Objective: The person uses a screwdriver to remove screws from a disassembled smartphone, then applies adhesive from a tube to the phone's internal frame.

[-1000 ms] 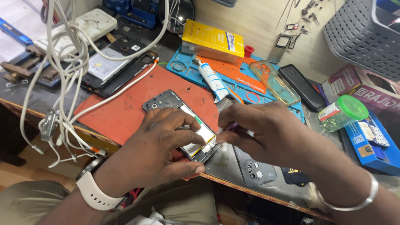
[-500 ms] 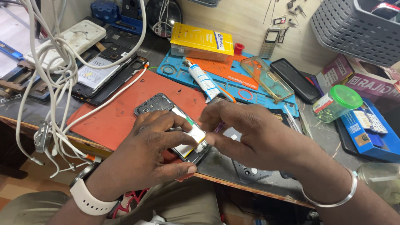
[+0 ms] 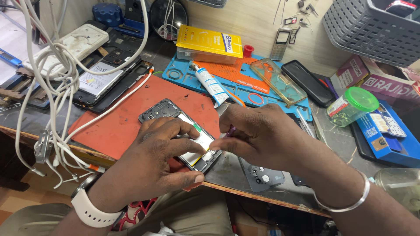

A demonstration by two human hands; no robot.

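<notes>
An opened black phone (image 3: 162,110) with its back off lies on a red work mat (image 3: 116,126) near the bench's front edge. My left hand (image 3: 159,159) grips the phone's lower half, thumb under it and fingers across the pale battery (image 3: 199,142). My right hand (image 3: 258,135) pinches a thin purple-handled tool (image 3: 230,130) with its tip at the phone's bottom end, beside my left fingertips. A white watch sits on my left wrist and a silver bangle on my right.
A tangle of white cables (image 3: 52,74) hangs at the left. Behind are a blue mat (image 3: 262,98), a glue tube (image 3: 209,83), a yellow box (image 3: 209,43), a clear phone case (image 3: 278,81), a green-lidded jar (image 3: 352,107), a grey basket (image 3: 376,30). A grey back cover (image 3: 262,177) lies by my right wrist.
Both hands stay on the phone. My right hand's fingertips have closed in towards the phone's bottom end and my left fingers shifted slightly; the view has tilted a little.
</notes>
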